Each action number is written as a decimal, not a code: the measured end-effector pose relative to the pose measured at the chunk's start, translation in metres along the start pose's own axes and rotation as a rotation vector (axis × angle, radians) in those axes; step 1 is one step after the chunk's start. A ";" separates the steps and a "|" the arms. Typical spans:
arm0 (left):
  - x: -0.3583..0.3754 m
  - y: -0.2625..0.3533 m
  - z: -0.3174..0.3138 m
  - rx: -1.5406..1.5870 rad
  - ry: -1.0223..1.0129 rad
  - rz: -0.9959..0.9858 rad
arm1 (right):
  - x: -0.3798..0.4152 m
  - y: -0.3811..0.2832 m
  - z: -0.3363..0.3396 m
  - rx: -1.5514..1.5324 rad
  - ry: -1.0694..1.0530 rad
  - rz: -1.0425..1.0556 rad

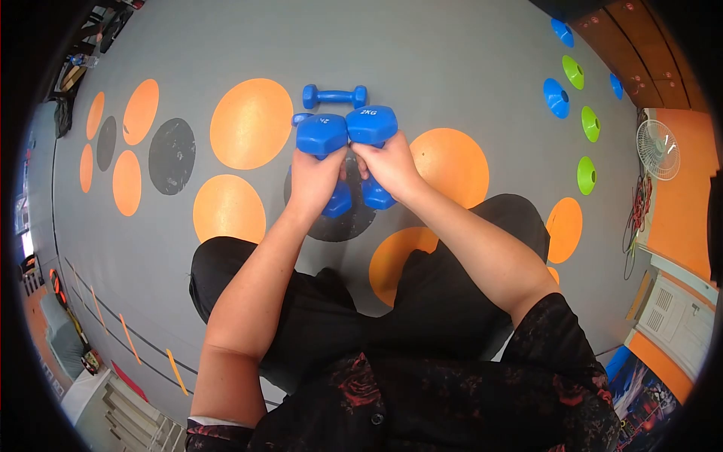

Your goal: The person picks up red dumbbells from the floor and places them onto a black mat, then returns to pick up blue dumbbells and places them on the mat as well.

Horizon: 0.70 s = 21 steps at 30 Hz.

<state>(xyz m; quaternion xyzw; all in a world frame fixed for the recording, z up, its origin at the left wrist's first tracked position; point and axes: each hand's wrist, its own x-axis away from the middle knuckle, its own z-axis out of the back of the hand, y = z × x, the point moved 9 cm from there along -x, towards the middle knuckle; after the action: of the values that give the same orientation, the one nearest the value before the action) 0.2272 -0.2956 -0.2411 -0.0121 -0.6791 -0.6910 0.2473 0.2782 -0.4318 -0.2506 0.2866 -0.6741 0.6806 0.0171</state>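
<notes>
My left hand is closed around the handle of a blue hexagonal dumbbell. In my right hand is a matching blue dumbbell, marked 2KG. Both are held roughly upright in front of me, with their top heads side by side and their lower heads showing below my hands. Just beyond them, another blue dumbbell lies crosswise on the grey floor. The end of one more blue dumbbell peeks out behind the left one, mostly hidden.
Orange circles and black circles mark the grey floor. Blue cones and green cones stand to the right. A white fan and cables are by the orange wall. My bent legs are close below.
</notes>
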 end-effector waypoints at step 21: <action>-0.003 -0.012 0.007 0.060 -0.026 0.044 | -0.008 0.016 -0.021 -0.193 -0.109 -0.051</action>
<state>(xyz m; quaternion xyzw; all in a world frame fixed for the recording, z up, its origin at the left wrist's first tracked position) 0.2233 -0.2881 -0.2523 -0.0286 -0.7022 -0.6646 0.2539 0.2708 -0.4110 -0.2664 0.3373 -0.7288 0.5953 0.0252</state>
